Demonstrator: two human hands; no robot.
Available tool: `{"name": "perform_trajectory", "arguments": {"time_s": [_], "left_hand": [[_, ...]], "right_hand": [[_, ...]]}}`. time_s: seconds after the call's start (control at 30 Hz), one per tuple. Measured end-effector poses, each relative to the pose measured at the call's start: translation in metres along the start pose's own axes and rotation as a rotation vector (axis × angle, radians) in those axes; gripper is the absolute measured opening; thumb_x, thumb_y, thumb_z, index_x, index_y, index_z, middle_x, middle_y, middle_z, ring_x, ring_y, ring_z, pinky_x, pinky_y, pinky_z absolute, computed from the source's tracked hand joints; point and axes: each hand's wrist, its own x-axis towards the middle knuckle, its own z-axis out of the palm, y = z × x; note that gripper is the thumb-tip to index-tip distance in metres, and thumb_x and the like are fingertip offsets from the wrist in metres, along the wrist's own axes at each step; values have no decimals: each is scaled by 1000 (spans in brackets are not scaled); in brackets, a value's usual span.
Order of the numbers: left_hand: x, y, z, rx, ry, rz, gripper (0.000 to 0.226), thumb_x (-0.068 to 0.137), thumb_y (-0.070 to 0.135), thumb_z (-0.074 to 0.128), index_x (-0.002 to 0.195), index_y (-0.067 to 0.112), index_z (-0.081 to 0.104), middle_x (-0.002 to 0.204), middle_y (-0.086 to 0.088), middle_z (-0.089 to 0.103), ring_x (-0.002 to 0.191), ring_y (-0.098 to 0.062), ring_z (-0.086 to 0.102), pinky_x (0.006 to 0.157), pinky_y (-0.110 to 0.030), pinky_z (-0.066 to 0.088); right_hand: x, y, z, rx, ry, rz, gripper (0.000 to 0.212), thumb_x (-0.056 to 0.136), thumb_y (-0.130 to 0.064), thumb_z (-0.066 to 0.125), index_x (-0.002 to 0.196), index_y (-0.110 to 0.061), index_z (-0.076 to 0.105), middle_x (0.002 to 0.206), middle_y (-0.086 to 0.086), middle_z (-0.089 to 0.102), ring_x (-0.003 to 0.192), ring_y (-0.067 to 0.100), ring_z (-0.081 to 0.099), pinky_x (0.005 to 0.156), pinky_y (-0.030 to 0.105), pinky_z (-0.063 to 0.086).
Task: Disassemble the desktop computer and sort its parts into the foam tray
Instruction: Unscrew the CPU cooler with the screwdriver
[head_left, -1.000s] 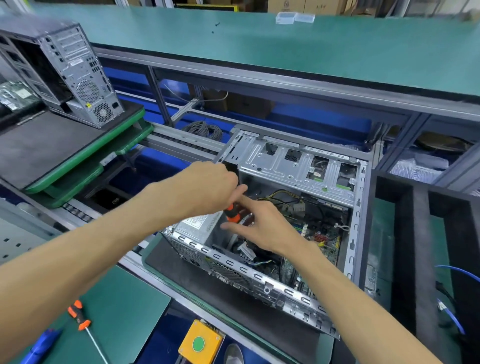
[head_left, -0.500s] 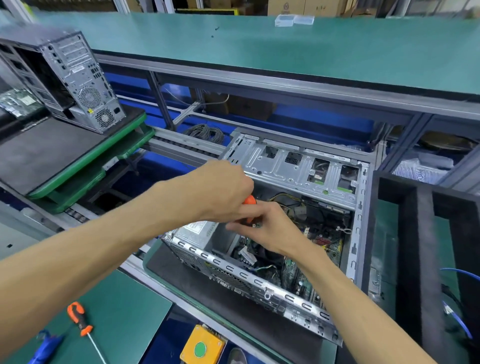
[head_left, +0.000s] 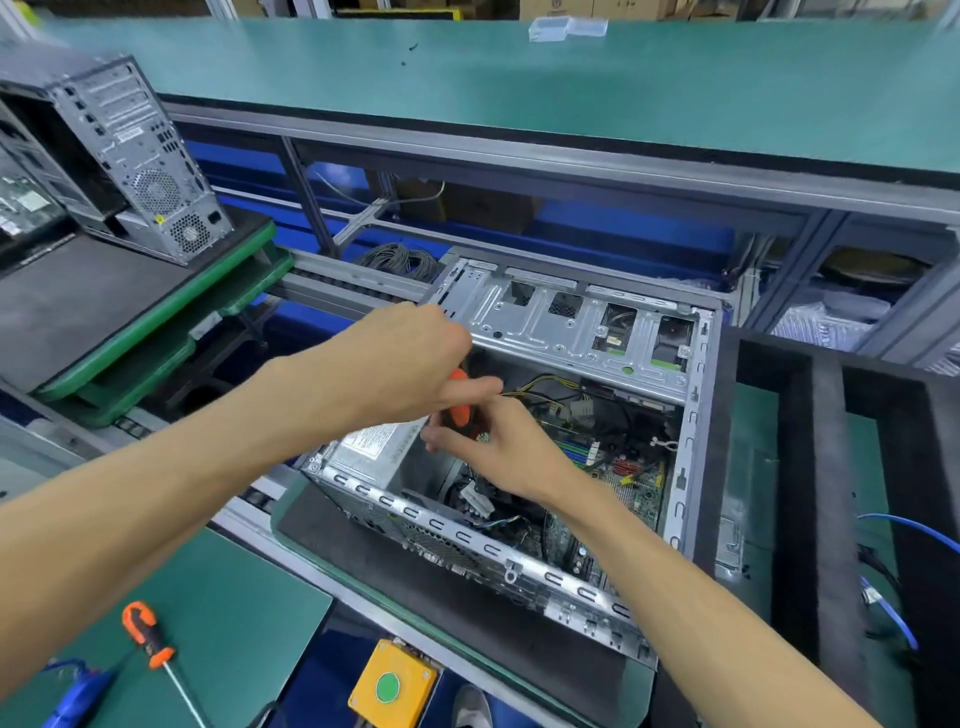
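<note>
Over the open desktop case (head_left: 571, 441) the two hands have drawn together and risen a little. A second ago the left hand (head_left: 400, 364) covered the top of the orange-handled screwdriver (head_left: 460, 402) with only a low stub of orange and black showing beneath it; now a longer strip of the orange handle shows between thumb and curled fingers. The right hand (head_left: 498, 441), which then lay with its forefinger stretched up towards the left thumb and its fingers spread, has since curled its fingers in around the lower, black part of the handle (the tip itself is hidden behind the hands).
</note>
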Motion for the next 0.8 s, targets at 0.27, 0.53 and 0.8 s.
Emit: {"name": "perform_trajectory", "arguments": {"time_s": [0.27, 0.53, 0.8], "left_hand": [[-20, -12, 5, -273, -41, 316, 34, 95, 28, 61, 127, 26, 50, 121, 12, 47, 94, -8, 52, 83, -28, 46], [-7, -13, 15, 165, 76, 38, 43, 97, 56, 16, 73, 32, 42, 62, 1, 41, 52, -15, 42, 48, -32, 42], [-21, -31, 20, -343, 68, 214, 29, 90, 44, 60, 115, 29, 57, 105, 14, 51, 73, -3, 49, 68, -23, 43]], "right_hand": [[4, 1, -5, 27, -54, 29, 16, 100, -27, 63, 87, -16, 63, 81, -2, 72, 75, 6, 64, 73, 26, 45], [7, -4, 4, -33, 74, -40, 20, 93, -37, 71, 110, -35, 60, 96, -14, 69, 87, 11, 66, 87, 40, 54], [6, -5, -9, 5, 4, -27, 18, 97, -26, 69, 107, -12, 69, 96, 3, 72, 91, 20, 66, 90, 42, 52]]}}
